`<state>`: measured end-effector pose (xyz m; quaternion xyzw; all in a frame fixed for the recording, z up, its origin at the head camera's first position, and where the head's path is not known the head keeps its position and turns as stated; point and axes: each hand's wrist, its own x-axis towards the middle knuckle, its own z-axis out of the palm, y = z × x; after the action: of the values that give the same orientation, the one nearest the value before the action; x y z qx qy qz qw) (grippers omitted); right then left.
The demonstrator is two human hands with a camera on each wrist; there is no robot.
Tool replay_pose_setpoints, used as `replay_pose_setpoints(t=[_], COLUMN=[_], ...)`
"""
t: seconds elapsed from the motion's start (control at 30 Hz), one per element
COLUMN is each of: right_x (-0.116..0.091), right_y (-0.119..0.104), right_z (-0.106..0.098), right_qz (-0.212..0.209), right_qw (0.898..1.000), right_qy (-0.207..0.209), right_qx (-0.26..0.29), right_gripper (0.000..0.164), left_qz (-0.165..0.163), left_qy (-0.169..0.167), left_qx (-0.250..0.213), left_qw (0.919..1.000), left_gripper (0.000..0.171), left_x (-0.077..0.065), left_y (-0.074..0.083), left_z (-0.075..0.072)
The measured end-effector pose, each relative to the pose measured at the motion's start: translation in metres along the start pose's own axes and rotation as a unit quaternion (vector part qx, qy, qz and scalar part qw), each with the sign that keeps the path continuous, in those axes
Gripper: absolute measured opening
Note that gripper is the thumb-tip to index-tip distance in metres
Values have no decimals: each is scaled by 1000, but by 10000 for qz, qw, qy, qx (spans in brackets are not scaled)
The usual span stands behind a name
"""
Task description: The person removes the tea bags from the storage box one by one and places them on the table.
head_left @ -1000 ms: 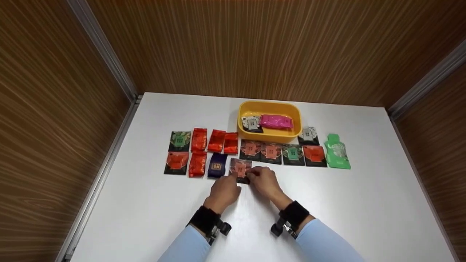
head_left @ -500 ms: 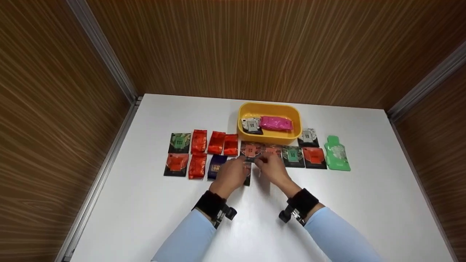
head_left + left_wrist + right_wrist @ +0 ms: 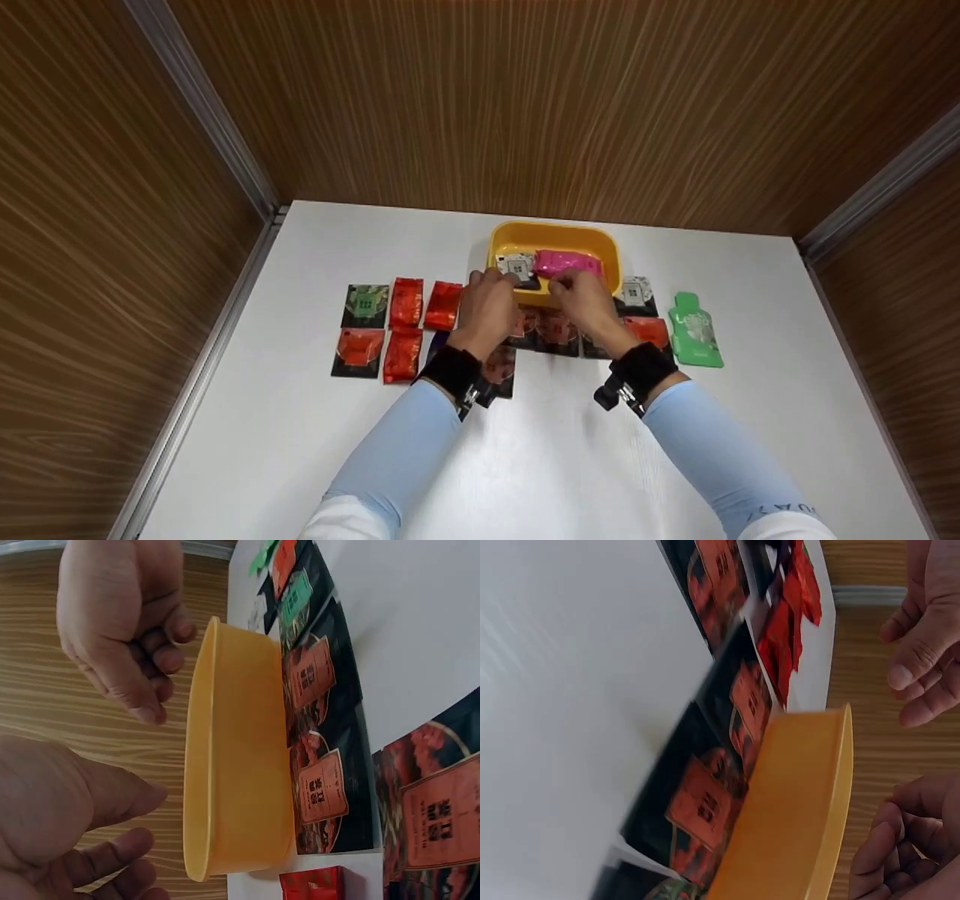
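My left hand (image 3: 487,307) hovers over the front left of a yellow bin (image 3: 555,227). At the bin's front right is my right hand (image 3: 589,304), lower arm over the packets. In the left wrist view, the left hand's fingers (image 3: 120,802) are loosely bent with the thumb apart, holding nothing. The right hand's fingers (image 3: 877,847) also curl loosely around no object. Inside the bin lie a pink packet (image 3: 568,261) and a black-and-white sachet (image 3: 517,266). Dark sachets with coral labels (image 3: 324,791) lie flat along the bin's front wall.
To the left lie red foil packets (image 3: 403,355), a green-labelled sachet (image 3: 365,305) and a red-and-black sachet (image 3: 358,352). Another coral-labelled sachet (image 3: 500,371) sits nearer. At right are a black-and-white sachet (image 3: 636,294) and a green pouch (image 3: 696,330). A wooden panel (image 3: 480,112) rises behind.
Both hands have left the coral-labelled sachet in the near row and moved forward, up to the yellow bin. The packets lie as before.
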<state>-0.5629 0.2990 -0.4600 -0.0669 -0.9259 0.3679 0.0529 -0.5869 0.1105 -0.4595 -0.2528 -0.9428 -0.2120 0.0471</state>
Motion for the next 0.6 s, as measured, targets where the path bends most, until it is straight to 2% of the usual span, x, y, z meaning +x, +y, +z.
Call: replay_pose_setpoints(t=[0.1, 0.23, 0.33, 0.47, 0.6], right_x=[16, 27, 33, 38, 42], right_y=[1, 0, 1, 2, -2], right_z=[-3, 2, 9, 18, 26], right_qz=[-68, -194, -179, 126, 560], right_qw=[9999, 9988, 9973, 9939, 9883], right_qy=[55, 32, -192, -692, -878], right_qx=[-120, -442, -692, -853, -1115], right_gripper=[23, 21, 20, 19, 31], left_qz=[86, 71, 47, 87, 36], left_qy=[98, 93, 12, 17, 131], left_qx=[153, 310, 440, 590, 594], left_qw=[9998, 9995, 9990, 9982, 9981], left_gripper=[32, 35, 37, 26, 20], left_x=[12, 14, 13, 11, 10], left_y=[0, 1, 2, 5, 7], left_z=[6, 13, 18, 24, 28])
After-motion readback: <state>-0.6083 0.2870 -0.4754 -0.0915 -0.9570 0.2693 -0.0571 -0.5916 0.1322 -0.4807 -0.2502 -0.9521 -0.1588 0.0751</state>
